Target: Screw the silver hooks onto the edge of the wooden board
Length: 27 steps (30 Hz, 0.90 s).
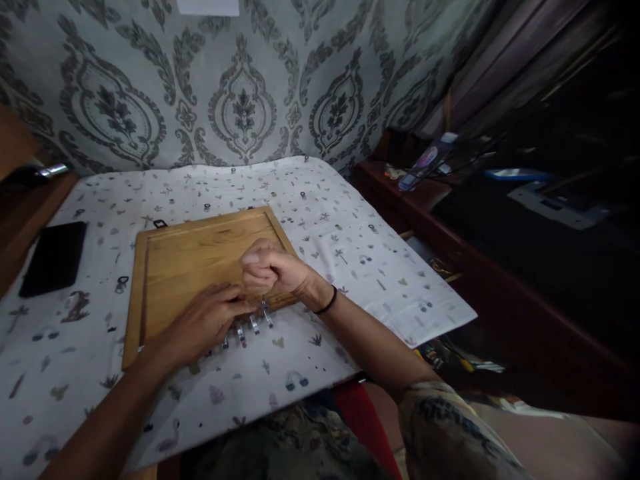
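Note:
A wooden panel (pixel 195 260) with a raised rim lies flat on a white printed cloth. Several shiny metal hooks (pixel 255 325) stick out from its near edge. My left hand (pixel 213 317) rests over that edge, fingers bent and thumb close to the hooks; what its fingertips pinch is hidden. Just above the panel's near right part, my right hand (pixel 265 267) is closed in a fist with a black band at the wrist. Whatever the fist may contain cannot be made out. Small dark hangers (pixel 159 224) show on the panel's far edge.
On the left of the cloth (pixel 350 293) lies a black phone (pixel 54 259). A clear bottle (pixel 430 159) leans on the dark red furniture at right. Below it, a partly open drawer (pixel 440 267) holds small items. A patterned curtain hangs behind.

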Available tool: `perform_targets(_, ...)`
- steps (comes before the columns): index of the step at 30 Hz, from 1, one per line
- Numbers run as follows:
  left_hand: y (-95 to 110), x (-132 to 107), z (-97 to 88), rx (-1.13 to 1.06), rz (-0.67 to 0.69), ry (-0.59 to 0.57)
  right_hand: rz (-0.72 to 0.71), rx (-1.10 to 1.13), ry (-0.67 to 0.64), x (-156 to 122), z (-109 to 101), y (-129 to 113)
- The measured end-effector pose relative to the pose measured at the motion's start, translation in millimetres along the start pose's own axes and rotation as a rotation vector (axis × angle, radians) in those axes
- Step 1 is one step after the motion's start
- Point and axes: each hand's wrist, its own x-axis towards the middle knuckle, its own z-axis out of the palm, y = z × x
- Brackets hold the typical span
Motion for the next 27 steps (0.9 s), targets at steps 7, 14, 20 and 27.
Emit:
perform_targets(7, 3, 1, -4.2, 0.095, 0.029, -0.035, -0.173, -0.059, 0.188, -2, 20, 3)
perform_targets(14, 3, 1, -2.0, 0.077, 0.024, -0.025, -0.251, -0.189, 0.449, -7, 37, 15)
perform_targets(20, 6, 2, -4.1, 0.088, 0.023, -0.013, -0.348, -0.323, 0.541, -15, 48, 29)
perform_targets(27, 7, 3, -8.0, 0.113, 0.032, -0.058, -0.403, -0.368, 0.633, -17, 56, 36)
